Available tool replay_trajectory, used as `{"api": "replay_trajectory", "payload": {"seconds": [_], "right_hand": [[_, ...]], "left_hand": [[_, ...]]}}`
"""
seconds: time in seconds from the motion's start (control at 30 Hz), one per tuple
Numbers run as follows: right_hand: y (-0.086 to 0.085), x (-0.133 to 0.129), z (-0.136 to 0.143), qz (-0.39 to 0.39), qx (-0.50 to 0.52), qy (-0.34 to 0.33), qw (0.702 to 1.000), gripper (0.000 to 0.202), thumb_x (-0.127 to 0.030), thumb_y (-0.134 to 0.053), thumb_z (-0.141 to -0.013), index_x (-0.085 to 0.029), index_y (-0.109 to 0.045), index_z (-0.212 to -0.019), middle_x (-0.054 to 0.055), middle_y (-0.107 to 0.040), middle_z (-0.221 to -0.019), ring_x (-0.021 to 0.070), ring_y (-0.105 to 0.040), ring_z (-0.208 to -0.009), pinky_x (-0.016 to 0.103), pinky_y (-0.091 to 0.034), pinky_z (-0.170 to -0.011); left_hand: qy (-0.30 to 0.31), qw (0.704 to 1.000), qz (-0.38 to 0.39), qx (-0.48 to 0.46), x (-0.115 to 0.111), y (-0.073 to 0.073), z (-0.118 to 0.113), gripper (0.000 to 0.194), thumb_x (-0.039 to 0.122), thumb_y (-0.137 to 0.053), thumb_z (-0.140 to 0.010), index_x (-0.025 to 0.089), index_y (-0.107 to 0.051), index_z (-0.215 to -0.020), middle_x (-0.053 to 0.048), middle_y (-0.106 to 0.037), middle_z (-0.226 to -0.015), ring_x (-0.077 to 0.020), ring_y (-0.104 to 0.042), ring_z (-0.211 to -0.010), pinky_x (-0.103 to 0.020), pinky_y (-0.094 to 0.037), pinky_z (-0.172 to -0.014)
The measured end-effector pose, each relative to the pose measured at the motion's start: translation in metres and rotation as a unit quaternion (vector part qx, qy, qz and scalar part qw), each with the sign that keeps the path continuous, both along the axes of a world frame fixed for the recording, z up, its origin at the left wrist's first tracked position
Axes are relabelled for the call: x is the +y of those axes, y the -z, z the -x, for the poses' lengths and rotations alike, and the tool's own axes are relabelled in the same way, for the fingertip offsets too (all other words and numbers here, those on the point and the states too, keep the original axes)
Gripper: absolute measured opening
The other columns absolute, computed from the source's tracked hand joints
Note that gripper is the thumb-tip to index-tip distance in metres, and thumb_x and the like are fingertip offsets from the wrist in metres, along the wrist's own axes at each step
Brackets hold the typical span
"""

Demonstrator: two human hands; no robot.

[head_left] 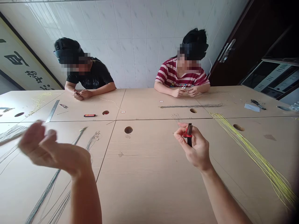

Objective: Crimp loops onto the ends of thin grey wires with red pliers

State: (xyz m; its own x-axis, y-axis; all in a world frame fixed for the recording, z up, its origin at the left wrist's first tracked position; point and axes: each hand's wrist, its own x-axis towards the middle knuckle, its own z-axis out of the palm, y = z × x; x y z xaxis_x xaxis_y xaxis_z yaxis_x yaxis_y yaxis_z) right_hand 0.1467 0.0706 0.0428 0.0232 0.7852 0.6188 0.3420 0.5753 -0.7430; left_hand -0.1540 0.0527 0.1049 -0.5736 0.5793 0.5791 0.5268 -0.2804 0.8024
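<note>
At the left, my left hand (53, 152) is raised above the table with its fingers bent. Motion smears the fingertips, and whether anything is between them is unclear. It is nearest to a bundle of thin grey cords (50, 186) and a second, looser grey bundle (90, 141). My right hand (197, 149), right of the middle, is closed around small pliers (188, 135) with red and black handles and the jaws pointing up. A thin end of something shows at its thumb and fingertip, too small to name. Yellow cords (253, 152) lie to its right.
Across the table (149, 186) sit a person in black (98, 73) and a person in stripes (170, 73), hands at small work. A ruler (52, 111), a red-black cutter-like stick (89, 115), more grey cords (191, 106) and round holes such as this hole (128, 130) are about.
</note>
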Motion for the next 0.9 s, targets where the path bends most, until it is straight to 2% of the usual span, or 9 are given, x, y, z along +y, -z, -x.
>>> {"api": "replay_trajectory", "payload": {"seconds": [0.03, 0.07, 0.1, 0.17, 0.23, 0.3, 0.57, 0.73, 0.9], "right_hand": [[-0.001, 0.000, 0.002, 0.001, -0.004, -0.007, 1.000, 0.029, -0.021, -0.062, -0.089, -0.027, -0.058, -0.118, -0.002, -0.062, -0.081, 0.0129, -0.060, -0.075, 0.030, -0.052, -0.073], [-0.002, 0.000, 0.005, 0.005, -0.007, -0.014, 1.000, 0.029, -0.021, -0.061, -0.090, -0.028, -0.058, -0.118, -0.002, -0.062, -0.081, 0.0130, -0.059, -0.075, 0.029, -0.052, -0.072], [-0.003, -0.001, 0.008, 0.007, -0.009, -0.021, 1.000, 0.029, -0.022, -0.061, -0.090, -0.028, -0.058, -0.119, -0.002, -0.062, -0.081, 0.0130, -0.059, -0.074, 0.029, -0.052, -0.071], [-0.005, -0.002, 0.013, 0.006, -0.012, -0.036, 0.999, 0.029, -0.021, -0.060, -0.091, -0.028, -0.057, -0.119, -0.002, -0.062, -0.081, 0.0132, -0.059, -0.074, 0.029, -0.052, -0.069], [-0.008, -0.004, 0.017, -0.003, -0.015, -0.049, 0.999, 0.031, -0.020, -0.060, -0.091, -0.029, -0.056, -0.120, -0.002, -0.062, -0.081, 0.0132, -0.059, -0.075, 0.028, -0.052, -0.070], [-0.011, -0.006, 0.020, -0.015, -0.019, -0.056, 0.998, 0.033, -0.018, -0.060, -0.091, -0.029, -0.055, -0.121, -0.002, -0.061, -0.081, 0.0129, -0.059, -0.075, 0.029, -0.052, -0.072], [-0.013, -0.010, 0.024, -0.046, -0.030, -0.052, 0.997, 0.037, -0.013, -0.061, -0.090, -0.030, -0.054, -0.122, -0.002, -0.061, -0.081, 0.0127, -0.057, -0.074, 0.030, -0.050, -0.072], [-0.012, -0.012, 0.026, -0.008, 0.003, -0.071, 0.997, 0.032, -0.017, -0.060, -0.091, -0.030, -0.056, -0.120, -0.002, -0.061, -0.080, 0.0133, -0.059, -0.073, 0.030, -0.052, -0.069], [-0.011, -0.013, 0.026, 0.004, 0.017, -0.073, 0.997, 0.032, -0.018, -0.060, -0.091, -0.030, -0.057, -0.120, -0.003, -0.061, -0.080, 0.0126, -0.059, -0.073, 0.030, -0.053, -0.070]], "left_hand": [[-0.063, 0.993, -0.098, -0.024, -0.001, 0.000, -0.012, 0.028, 0.029, -0.037, -0.094, 0.030, -0.065, -0.101, 0.004, -0.070, -0.106, -0.0271, -0.055, -0.125, -0.048, -0.044, -0.076], [-0.063, 0.990, -0.120, -0.023, -0.002, 0.000, -0.026, 0.019, 0.026, -0.054, -0.087, 0.030, -0.067, -0.101, 0.004, -0.071, -0.107, -0.0247, -0.059, -0.118, -0.046, -0.045, -0.081], [-0.003, 0.998, -0.064, 0.008, -0.003, 0.001, -0.040, 0.016, 0.026, -0.060, -0.085, 0.029, -0.069, -0.098, 0.004, -0.072, -0.103, -0.0217, -0.063, -0.105, -0.043, -0.046, -0.082], [0.141, 0.987, 0.043, 0.069, -0.004, 0.004, -0.068, 0.010, 0.027, -0.063, -0.084, 0.027, -0.071, -0.089, 0.001, -0.073, -0.095, -0.0157, -0.062, -0.079, -0.035, -0.048, -0.070], [0.270, 0.951, 0.125, 0.088, -0.006, 0.007, -0.090, 0.014, 0.026, -0.062, -0.086, 0.027, -0.072, -0.096, 0.000, -0.073, -0.098, -0.0130, -0.055, -0.070, -0.029, -0.046, -0.063], [0.336, 0.922, 0.171, 0.086, -0.007, 0.010, -0.103, 0.018, 0.025, -0.061, -0.086, 0.026, -0.071, -0.101, -0.001, -0.072, -0.102, -0.0125, -0.052, -0.069, -0.026, -0.045, -0.059], [0.380, 0.898, 0.218, 0.031, -0.008, 0.013, -0.113, 0.013, 0.023, -0.056, -0.089, 0.020, -0.067, -0.082, 0.000, -0.065, -0.070, -0.0119, -0.048, -0.062, -0.024, -0.041, -0.057], [0.402, 0.890, 0.212, 0.016, -0.007, 0.014, -0.117, 0.016, 0.024, -0.054, -0.089, 0.020, -0.065, -0.079, 0.001, -0.061, -0.068, -0.0119, -0.047, -0.063, -0.024, -0.042, -0.057], [0.385, 0.901, 0.197, 0.016, -0.006, 0.014, -0.115, 0.013, 0.021, -0.054, -0.087, 0.020, -0.062, -0.077, 0.000, -0.061, -0.069, -0.0121, -0.047, -0.064, -0.024, -0.042, -0.057]]}}
